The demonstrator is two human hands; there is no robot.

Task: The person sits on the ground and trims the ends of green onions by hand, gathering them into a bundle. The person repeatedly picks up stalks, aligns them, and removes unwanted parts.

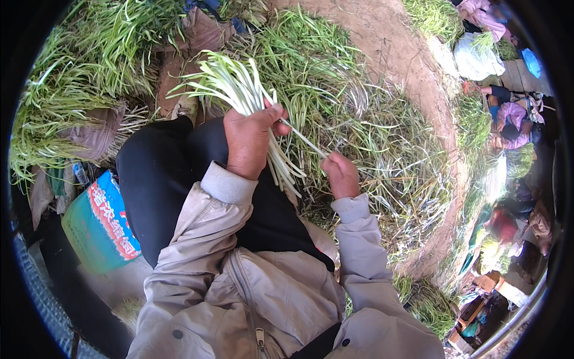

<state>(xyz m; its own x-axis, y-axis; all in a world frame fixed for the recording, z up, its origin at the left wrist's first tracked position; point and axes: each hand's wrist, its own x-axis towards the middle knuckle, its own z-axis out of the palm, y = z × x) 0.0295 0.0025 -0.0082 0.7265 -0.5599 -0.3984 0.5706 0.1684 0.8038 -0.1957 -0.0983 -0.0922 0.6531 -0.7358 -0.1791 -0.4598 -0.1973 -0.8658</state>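
A bunch of long, pale green-and-white leafy stalks [240, 87] is gripped in my left hand [251, 139], above my dark-trousered knees. Their leafy ends fan out up and to the left, while thin white ends hang below the fist. My right hand [341, 175], lower and to the right, pinches the end of a single slender stalk [308, 142]. That stalk stretches straight between both hands, its other end at my left thumb and fingers. My left fingers hide the middle of the bunch.
A broad heap of cut leaves and stalks [381, 152] covers the ground beyond my hands. Bundled greens [63, 98] lie at left, above a printed sack [105, 224]. Bare brown ground [385, 31] curves past the heap. Several people [513, 123] sit among greens at far right.
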